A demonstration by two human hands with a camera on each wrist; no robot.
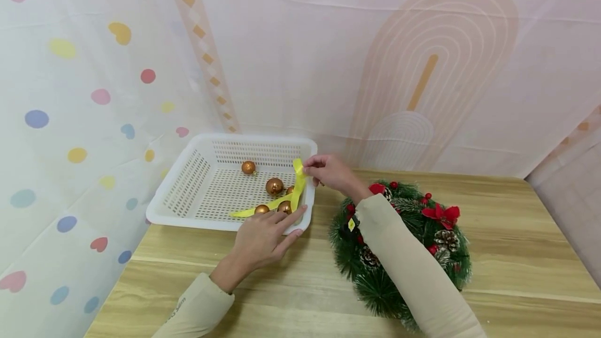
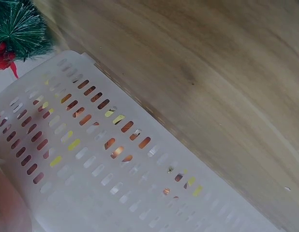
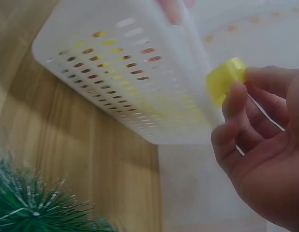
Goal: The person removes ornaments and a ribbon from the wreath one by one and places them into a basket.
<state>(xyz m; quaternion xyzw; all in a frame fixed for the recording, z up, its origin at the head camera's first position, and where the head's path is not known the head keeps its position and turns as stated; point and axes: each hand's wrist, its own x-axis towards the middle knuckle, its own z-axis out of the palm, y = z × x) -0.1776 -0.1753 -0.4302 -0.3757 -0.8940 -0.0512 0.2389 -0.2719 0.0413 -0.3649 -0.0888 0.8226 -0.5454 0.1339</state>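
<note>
Between thumb and fingertips, my right hand (image 1: pixel 332 173) pinches the end of a yellow ribbon (image 3: pixel 221 81) above the right wall of a white plastic basket (image 1: pixel 188 220). From there the ribbon drops into the basket and runs left along its floor. My left hand (image 1: pixel 264 239) lies over the basket's near right corner, fingers extended across the rim; the inner fingertips are partly hidden. Inside are several copper-coloured ball ornaments, among them a larger ball (image 1: pixel 274 186) and a small ball (image 1: pixel 249 167) farther back. Through the slots the left wrist view shows bits of ribbon and balls.
A green wreath (image 1: pixel 385 291) with pine cones, red berries and a red flower (image 1: pixel 443 215) lies on the wooden table (image 1: pixel 512 254) right of the basket, under my right forearm. A patterned cloth backdrop (image 1: pixel 291 67) hangs behind the table.
</note>
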